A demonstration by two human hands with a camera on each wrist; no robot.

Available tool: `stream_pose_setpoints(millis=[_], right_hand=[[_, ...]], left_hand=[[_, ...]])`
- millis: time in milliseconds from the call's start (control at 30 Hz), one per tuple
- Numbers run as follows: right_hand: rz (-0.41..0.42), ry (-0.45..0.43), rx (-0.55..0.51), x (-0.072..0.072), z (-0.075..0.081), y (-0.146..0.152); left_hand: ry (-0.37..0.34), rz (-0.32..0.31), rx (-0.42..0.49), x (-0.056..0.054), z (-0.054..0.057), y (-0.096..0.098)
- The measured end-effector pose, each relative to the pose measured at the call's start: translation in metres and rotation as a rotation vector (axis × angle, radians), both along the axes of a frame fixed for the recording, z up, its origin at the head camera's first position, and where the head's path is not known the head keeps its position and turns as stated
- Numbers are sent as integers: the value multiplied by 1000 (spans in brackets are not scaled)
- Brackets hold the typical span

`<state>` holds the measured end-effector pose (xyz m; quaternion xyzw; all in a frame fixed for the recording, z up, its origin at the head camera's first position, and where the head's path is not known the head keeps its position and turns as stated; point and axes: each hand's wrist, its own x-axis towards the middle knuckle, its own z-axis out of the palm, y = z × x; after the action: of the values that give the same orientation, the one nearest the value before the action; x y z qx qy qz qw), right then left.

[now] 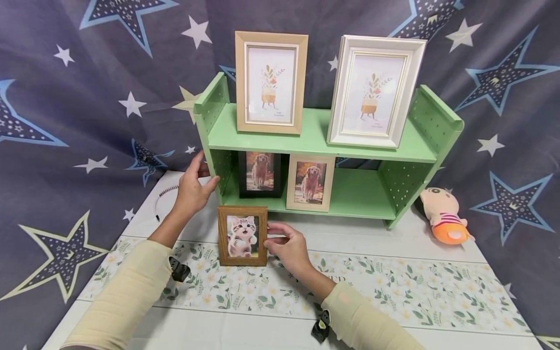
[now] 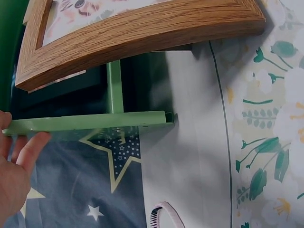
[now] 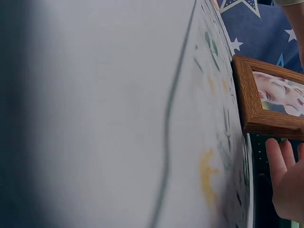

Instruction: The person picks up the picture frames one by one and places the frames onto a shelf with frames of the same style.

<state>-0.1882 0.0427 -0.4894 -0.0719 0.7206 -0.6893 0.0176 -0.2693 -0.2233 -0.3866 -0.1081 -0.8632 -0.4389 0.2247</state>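
A brown wooden picture frame (image 1: 243, 236) with a kitten picture stands upright in front of the green shelf's lower left corner. Its right edge is pinched by my right hand (image 1: 290, 247), thumb at the front and fingers toward the back. In the right wrist view, fingers (image 3: 275, 161) reach along one side of the frame (image 3: 247, 97). My left hand (image 1: 195, 189) grips the left side panel of the green shelf (image 1: 358, 192). The left wrist view shows the thumb and fingers on either side of that panel's edge (image 2: 90, 122).
On the shelf's top board stand a tan frame (image 1: 242, 82) and a white frame (image 1: 337, 97). Below, a black frame (image 1: 260, 193) and a cream frame (image 1: 308, 206) hold dog pictures. A plush toy (image 1: 444, 218) lies right of the shelf, a headband (image 1: 159, 197) left.
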Motion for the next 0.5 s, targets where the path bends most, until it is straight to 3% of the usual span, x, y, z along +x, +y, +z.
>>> stream_pose_setpoints(millis=[500], right_hand=[[39, -109, -87, 1, 0, -4]], left_hand=[[-4, -6, -6, -1, 1, -2]])
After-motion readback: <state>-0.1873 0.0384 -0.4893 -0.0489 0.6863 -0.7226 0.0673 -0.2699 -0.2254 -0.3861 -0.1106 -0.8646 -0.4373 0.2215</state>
